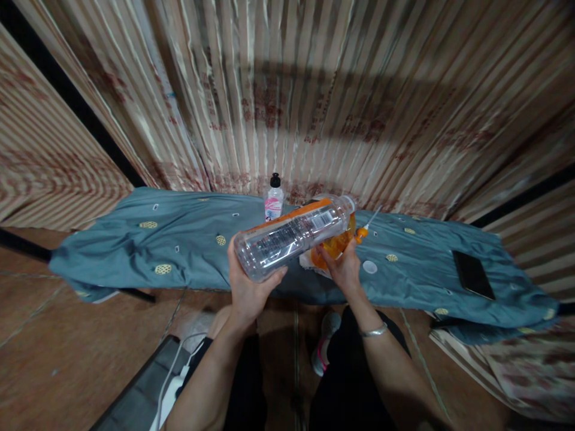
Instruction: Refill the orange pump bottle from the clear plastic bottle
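My left hand is wrapped round the base of a large clear plastic bottle with an orange label. The bottle lies tilted, its mouth up and to the right above an amber bottle. My right hand grips this amber bottle, which is partly hidden behind the clear one. Just right of it is an orange pump top with a thin pale tube. Near my right hand a round white cap lies on the cloth. Something white, partly covered, shows under the amber bottle.
A small clear bottle with a black cap and pink label stands behind. A dark flat phone-like slab rests at the right on the blue-green cloth. Striped curtains hang behind the narrow covered surface. A power strip with cable lies lower left.
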Available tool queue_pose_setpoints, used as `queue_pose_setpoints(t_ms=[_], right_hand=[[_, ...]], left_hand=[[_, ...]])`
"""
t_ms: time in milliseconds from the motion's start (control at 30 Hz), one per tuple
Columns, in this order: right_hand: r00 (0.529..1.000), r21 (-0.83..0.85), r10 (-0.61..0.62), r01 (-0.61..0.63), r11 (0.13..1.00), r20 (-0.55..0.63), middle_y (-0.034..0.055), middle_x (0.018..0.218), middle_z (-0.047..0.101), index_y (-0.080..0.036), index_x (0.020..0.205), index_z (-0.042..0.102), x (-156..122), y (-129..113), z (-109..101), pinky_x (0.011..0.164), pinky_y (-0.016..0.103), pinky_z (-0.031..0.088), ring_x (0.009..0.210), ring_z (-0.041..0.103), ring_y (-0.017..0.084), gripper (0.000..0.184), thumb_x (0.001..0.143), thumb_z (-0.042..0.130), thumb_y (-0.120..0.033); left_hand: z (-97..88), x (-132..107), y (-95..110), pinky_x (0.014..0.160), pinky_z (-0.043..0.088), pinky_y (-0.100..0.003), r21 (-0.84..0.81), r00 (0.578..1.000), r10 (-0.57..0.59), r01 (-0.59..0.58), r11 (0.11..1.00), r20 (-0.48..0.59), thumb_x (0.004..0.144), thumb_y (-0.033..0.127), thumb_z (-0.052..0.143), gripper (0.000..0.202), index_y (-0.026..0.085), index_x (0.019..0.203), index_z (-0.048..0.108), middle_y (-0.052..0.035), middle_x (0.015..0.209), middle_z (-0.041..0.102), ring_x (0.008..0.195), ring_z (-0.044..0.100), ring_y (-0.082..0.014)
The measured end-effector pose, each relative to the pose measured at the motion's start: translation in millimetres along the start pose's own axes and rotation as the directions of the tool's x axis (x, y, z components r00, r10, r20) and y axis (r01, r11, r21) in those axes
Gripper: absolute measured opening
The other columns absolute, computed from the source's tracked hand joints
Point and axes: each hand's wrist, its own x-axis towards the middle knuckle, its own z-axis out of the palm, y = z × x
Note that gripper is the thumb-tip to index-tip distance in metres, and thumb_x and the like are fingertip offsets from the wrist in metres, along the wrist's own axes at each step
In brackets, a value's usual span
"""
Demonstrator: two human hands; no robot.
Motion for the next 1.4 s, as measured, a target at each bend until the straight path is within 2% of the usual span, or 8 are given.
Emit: queue_pose_setpoints(t_ms=[200,400,667,867,1000,1233,1400], right_hand=[[0.999,0.021,-0.035,0.035,0.999,-0.002,0.0269,0.128,0.074,-0.012,0.147,0.044,0.2,0.4,-1.0,0.089,0.052,0.06,0.107,0.077,0.042,0.098,0.078,0.068,-0.077],[1.0,0.016,-0.018,0.018,1.0,-0.007,0.0261,0.127,0.075,-0.012,0.147,0.043,0.2,-0.1,-0.2,0.09,0.055,0.06,0.107,0.077,0.043,0.099,0.078,0.066,-0.079],[1.0,0.007,-0.026,0.026,1.0,-0.004,0.0257,0.129,0.073,-0.011,0.15,0.041,-0.3,0.4,-0.3,0.09,0.051,0.061,0.108,0.077,0.04,0.101,0.079,0.066,-0.078],[1.0,0.019,-0.031,0.031,0.999,-0.002,0.0254,0.131,0.073,-0.012,0.148,0.044,-0.5,0.9,-0.9,0.092,0.052,0.06,0.111,0.076,0.041,0.098,0.079,0.067,-0.077],[0.999,0.021,-0.047,0.047,0.999,-0.018,0.0235,0.13,0.074,-0.014,0.149,0.044,-0.4,2.9,0.8,0.091,0.05,0.06,0.111,0.077,0.039,0.097,0.08,0.066,-0.079],[1.0,-0.001,-0.025,0.025,1.0,-0.01,0.0284,0.131,0.072,-0.011,0.149,0.042,0.4,2.3,0.8,0.089,0.052,0.06,0.109,0.077,0.043,0.101,0.078,0.067,-0.078],[0.999,0.013,-0.043,0.043,0.999,-0.002,0.0257,0.133,0.073,-0.011,0.15,0.041,-0.2,-0.3,-1.5,0.09,0.053,0.061,0.109,0.077,0.042,0.099,0.079,0.067,-0.075]], left_hand=[[0.0,0.6,2.7,0.108,0.057,-0.049,0.037,1.0,0.018,-0.018,0.999,-0.004,0.055,0.042,0.101,0.098,0.023,0.137,0.05,-0.0142,0.133,0.067,0.12,0.072,-0.0319],[1.3,-0.9,-0.7,0.108,0.058,-0.052,0.007,1.0,0.011,-0.011,1.0,-0.021,0.056,0.037,0.099,0.094,0.026,0.138,0.052,-0.0129,0.133,0.067,0.12,0.072,-0.0311],[1.1,0.6,1.2,0.107,0.058,-0.048,0.024,1.0,0.024,-0.024,0.999,-0.003,0.056,0.042,0.1,0.098,0.023,0.138,0.049,-0.0141,0.133,0.068,0.12,0.073,-0.0309],[0.1,0.6,0.5,0.108,0.057,-0.049,0.057,1.0,0.023,-0.023,0.998,0.01,0.058,0.049,0.099,0.1,0.024,0.14,0.048,-0.014,0.133,0.068,0.12,0.072,-0.0316],[0.0,0.4,-0.2,0.108,0.057,-0.049,0.051,1.0,0.018,-0.019,0.998,0.013,0.058,0.049,0.1,0.101,0.023,0.14,0.048,-0.0148,0.134,0.068,0.12,0.073,-0.0315],[0.6,0.4,-0.6,0.107,0.058,-0.047,0.05,0.999,0.037,-0.037,0.998,0.0,0.058,0.051,0.099,0.101,0.023,0.14,0.048,-0.014,0.132,0.069,0.118,0.073,-0.0305],[0.7,0.2,0.0,0.106,0.058,-0.047,0.04,1.0,0.023,-0.023,0.999,0.004,0.057,0.046,0.1,0.1,0.023,0.14,0.049,-0.014,0.132,0.069,0.118,0.073,-0.0306]])
